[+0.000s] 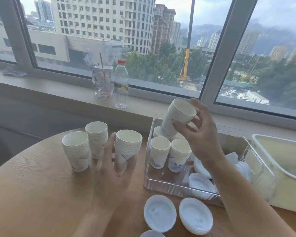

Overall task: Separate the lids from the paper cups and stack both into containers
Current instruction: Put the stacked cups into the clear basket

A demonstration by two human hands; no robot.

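Observation:
My right hand [199,132] grips a tilted stack of white paper cups [177,117] above the clear plastic container [162,181]. Two cup stacks [160,153] [179,156] stand upright inside that container, with a third [157,131] behind them. My left hand [113,165] holds another cup stack [127,147] on the wooden table [34,189], fingers around its lower part. Two more cup stacks [76,150] [97,137] stand to the left of it. White lids [160,212] [196,215] lie in piles at the table's front, and more lids [201,184] lie in the container's right part.
A cream bin [287,170] stands at the far right beside the clear container. On the windowsill are a clear water bottle [121,83] with a red cap and a plastic cup with a red straw [103,81]. Another lid [151,234] shows at the bottom edge.

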